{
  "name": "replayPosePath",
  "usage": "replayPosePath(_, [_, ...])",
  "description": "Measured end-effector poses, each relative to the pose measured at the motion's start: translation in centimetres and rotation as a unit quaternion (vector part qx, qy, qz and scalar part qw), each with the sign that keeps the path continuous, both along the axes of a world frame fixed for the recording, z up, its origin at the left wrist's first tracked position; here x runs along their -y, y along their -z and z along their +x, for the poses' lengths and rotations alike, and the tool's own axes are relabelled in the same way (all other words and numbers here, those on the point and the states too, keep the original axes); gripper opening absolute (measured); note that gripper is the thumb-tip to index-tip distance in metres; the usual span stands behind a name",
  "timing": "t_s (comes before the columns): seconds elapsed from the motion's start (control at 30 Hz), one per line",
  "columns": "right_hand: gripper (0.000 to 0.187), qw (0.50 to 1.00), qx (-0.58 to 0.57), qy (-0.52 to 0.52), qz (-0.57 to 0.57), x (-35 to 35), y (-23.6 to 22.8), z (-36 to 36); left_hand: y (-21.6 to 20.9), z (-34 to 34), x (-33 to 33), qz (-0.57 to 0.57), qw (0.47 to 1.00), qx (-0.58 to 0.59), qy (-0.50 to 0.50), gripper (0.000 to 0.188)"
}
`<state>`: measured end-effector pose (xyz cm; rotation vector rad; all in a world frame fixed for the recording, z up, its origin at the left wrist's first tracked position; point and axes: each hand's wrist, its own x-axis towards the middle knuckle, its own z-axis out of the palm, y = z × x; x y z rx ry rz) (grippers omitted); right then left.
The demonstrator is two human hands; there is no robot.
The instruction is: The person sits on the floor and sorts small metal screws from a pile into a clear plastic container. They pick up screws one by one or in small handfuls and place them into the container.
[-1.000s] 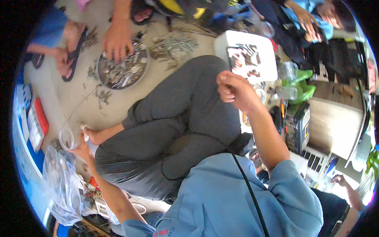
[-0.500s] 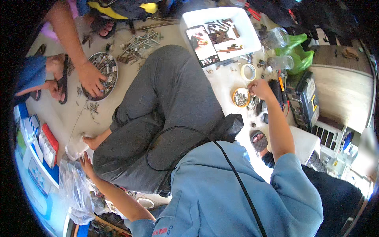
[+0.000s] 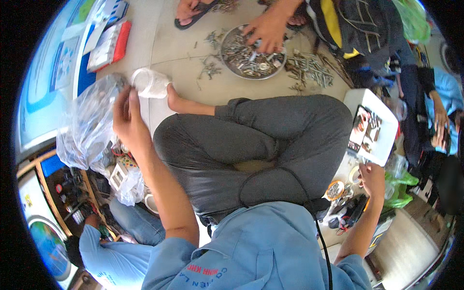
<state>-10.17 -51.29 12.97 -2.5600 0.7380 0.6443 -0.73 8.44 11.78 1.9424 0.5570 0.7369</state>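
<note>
My left hand (image 3: 129,118) is raised beside a clear plastic bag (image 3: 92,125), its fingers stretched upward and slightly apart. Just beyond the fingertips a whitish see-through plastic jar (image 3: 151,83) lies by my bare foot. I cannot make out anything in that hand. On the other side, my right hand (image 3: 372,180) has its fingers curled together; whatever they hold, if anything, is too small to see. Close to it are a roll of pale tape (image 3: 355,174) and a small orange-rimmed tub (image 3: 334,190) of screws.
A co-worker's hand (image 3: 266,34) reaches into a round metal tray (image 3: 253,76) of mixed hardware; loose bolts (image 3: 309,70) lie beside it. A white bin (image 3: 386,128) with a phone (image 3: 358,126) at its edge stands right. Other people sit at lower left and far right.
The view has swung left, so everything sits farther right. My left hand has lifted from low beside my knee, near the jar, to beside the bag. My right hand stays near the tape and tub.
</note>
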Motion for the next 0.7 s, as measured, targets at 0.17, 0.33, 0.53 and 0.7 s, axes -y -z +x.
replayPosePath(0.17, [0.023, 0.97, 0.095, -0.214, 0.063, -14.1, -3.7, 11.1, -0.4, 9.5, 1.4, -0.141, 0.976, 0.163, 0.007, 0.035])
replayPosePath(0.33, [0.018, 0.859, 0.213, -0.413, 0.215, -29.1, 2.8, 19.7, 2.5, 12.4, 0.1, -0.195, 0.966, 0.173, -0.005, 0.027])
replayPosePath(0.53, [0.024, 0.755, 0.324, -0.548, 0.156, -43.0, 13.1, 28.0, 1.9, 10.8, -1.5, -0.316, 0.938, 0.142, -0.009, 0.03])
replayPosePath(0.7, [0.032, 0.738, 0.181, -0.649, 0.031, -47.5, 17.6, 32.2, 1.8, 10.0, -3.6, -0.356, 0.922, 0.152, 0.015, 0.04])
